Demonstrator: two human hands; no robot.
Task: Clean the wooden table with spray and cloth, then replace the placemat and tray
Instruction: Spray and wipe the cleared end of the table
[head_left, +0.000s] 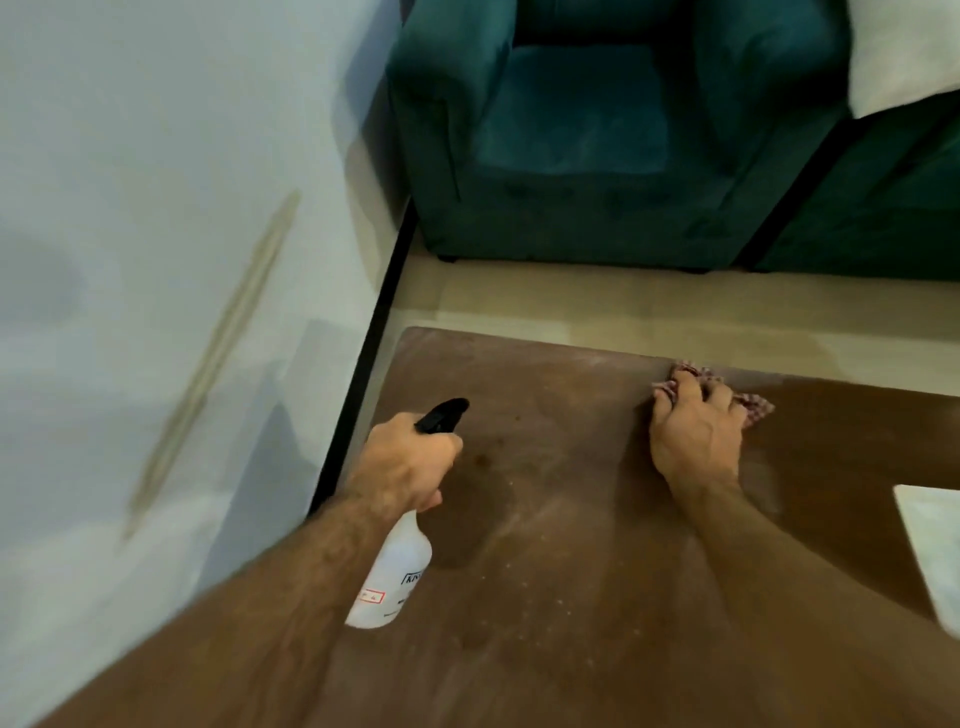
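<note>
The wooden table (561, 519) fills the lower half of the head view, dull with faint wet streaks. My left hand (410, 462) grips the neck of a white spray bottle (395, 577) with a black trigger head, held just above the table's left part. My right hand (698, 426) presses a red-and-white checked cloth (753, 408) flat on the table near its far edge; only the cloth's edges show around my fingers. A pale flat object (935, 545), perhaps the placemat or tray, lies at the right edge.
A white wall (156, 260) with a black skirting strip runs close along the table's left side. A dark green armchair (597, 145) stands beyond the far edge, across a strip of pale floor (623, 306). A white cushion (904, 52) shows at top right.
</note>
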